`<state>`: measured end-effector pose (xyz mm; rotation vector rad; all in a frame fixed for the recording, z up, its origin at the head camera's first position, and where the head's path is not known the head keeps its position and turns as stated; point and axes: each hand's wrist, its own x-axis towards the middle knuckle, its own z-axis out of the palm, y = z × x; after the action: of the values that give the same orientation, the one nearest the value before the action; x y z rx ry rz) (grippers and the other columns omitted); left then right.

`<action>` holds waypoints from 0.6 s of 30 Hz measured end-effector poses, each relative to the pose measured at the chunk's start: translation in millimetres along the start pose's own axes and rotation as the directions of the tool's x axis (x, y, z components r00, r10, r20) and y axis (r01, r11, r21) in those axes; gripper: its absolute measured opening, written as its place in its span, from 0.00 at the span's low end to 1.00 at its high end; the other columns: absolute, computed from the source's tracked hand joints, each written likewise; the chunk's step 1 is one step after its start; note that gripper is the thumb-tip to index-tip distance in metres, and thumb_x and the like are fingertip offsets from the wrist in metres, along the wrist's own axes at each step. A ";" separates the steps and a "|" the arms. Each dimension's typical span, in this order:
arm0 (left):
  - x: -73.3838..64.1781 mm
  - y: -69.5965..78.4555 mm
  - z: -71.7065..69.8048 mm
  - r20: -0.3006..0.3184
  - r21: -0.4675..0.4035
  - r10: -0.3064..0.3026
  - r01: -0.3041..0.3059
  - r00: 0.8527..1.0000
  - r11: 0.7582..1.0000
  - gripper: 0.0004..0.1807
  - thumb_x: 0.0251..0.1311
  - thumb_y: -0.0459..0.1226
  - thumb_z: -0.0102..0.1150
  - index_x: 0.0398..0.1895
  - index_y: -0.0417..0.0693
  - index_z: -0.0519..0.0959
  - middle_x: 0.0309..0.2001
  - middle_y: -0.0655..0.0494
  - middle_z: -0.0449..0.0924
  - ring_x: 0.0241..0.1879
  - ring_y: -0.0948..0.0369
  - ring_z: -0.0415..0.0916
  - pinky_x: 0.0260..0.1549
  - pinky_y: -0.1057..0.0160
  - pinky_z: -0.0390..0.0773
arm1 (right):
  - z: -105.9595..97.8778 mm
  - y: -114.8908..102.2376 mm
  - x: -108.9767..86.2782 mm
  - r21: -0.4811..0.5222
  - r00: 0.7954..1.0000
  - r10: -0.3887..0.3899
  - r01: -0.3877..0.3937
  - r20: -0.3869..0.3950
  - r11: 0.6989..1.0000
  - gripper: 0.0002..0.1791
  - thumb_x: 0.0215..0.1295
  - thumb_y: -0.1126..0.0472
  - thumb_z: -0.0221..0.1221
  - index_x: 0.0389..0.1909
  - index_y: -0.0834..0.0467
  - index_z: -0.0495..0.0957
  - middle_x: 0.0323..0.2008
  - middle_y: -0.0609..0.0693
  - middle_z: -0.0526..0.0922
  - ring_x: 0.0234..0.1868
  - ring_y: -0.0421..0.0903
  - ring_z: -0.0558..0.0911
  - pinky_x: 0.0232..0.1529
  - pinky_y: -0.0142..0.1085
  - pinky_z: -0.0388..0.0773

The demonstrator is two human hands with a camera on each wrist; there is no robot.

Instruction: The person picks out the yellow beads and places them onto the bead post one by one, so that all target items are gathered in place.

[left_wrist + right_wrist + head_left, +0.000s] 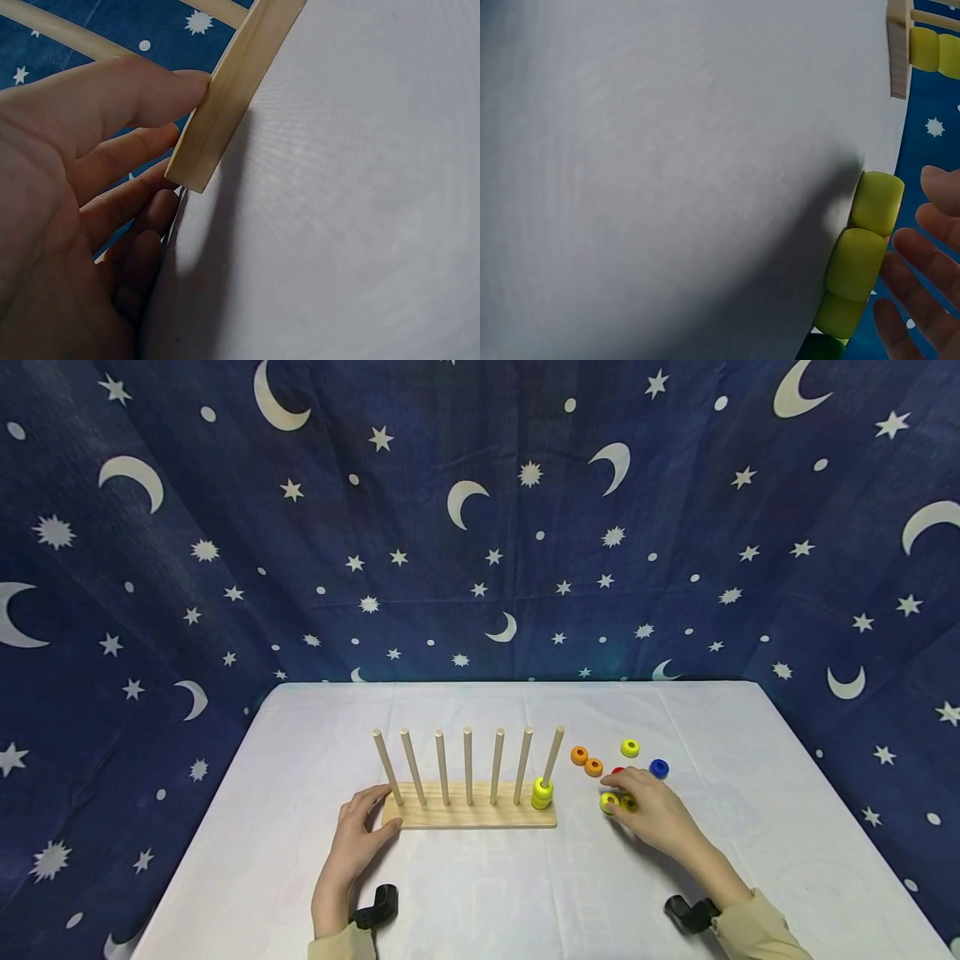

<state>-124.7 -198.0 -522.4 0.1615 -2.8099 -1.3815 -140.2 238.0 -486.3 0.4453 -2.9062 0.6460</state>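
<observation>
Nearest, the left grip (360, 837) pinches one end of the wooden peg rack (472, 815); the right grip (662, 815), fingers parted, hovers at yellow beads (855, 264) right of it. Ideally, pinch just one by its sides.

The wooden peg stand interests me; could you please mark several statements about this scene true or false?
1. The wooden peg stand has seven pegs. True.
2. The leftmost peg holds beads. False: the threaded yellow beads are on the rightmost peg.
3. The left hand holds the stand's left end. True.
4. Both hands hold the stand. False: the right hand is at the loose yellow beads.
5. Two orange beads lie right of the stand. True.
</observation>
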 end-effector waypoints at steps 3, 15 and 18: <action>-0.4 0.0 0.2 -0.006 0.001 0.013 -0.013 1.000 1.000 0.31 0.53 0.34 0.66 0.63 0.46 0.72 0.66 0.45 0.68 0.64 0.49 0.59 0.63 0.41 0.62 | 2.1 0.5 0.6 -0.054 1.000 -0.028 0.027 -0.006 0.998 0.17 0.53 0.57 0.69 0.45 0.54 0.81 0.40 0.47 0.84 0.41 0.44 0.80 0.43 0.45 0.76; -0.5 -0.3 -0.3 0.010 -0.001 -0.001 0.001 1.000 1.000 0.31 0.53 0.35 0.66 0.64 0.46 0.71 0.67 0.46 0.67 0.65 0.48 0.58 0.64 0.40 0.60 | 7.5 4.3 1.5 -0.154 0.997 -0.081 0.079 -0.008 0.985 0.18 0.48 0.56 0.71 0.42 0.53 0.83 0.36 0.45 0.83 0.37 0.42 0.76 0.37 0.39 0.72; 0.8 -1.5 0.1 0.016 -0.003 -0.007 0.007 1.000 1.000 0.32 0.54 0.35 0.66 0.64 0.47 0.71 0.67 0.46 0.66 0.66 0.49 0.57 0.65 0.40 0.60 | 8.3 5.2 1.3 -0.161 0.997 -0.074 0.073 0.000 0.984 0.18 0.48 0.56 0.71 0.42 0.53 0.82 0.37 0.46 0.83 0.38 0.43 0.77 0.38 0.40 0.72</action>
<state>-125.4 -198.9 -523.7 0.1617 -2.8230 -1.3942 -143.6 238.6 -495.6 0.5256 -2.8907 0.3975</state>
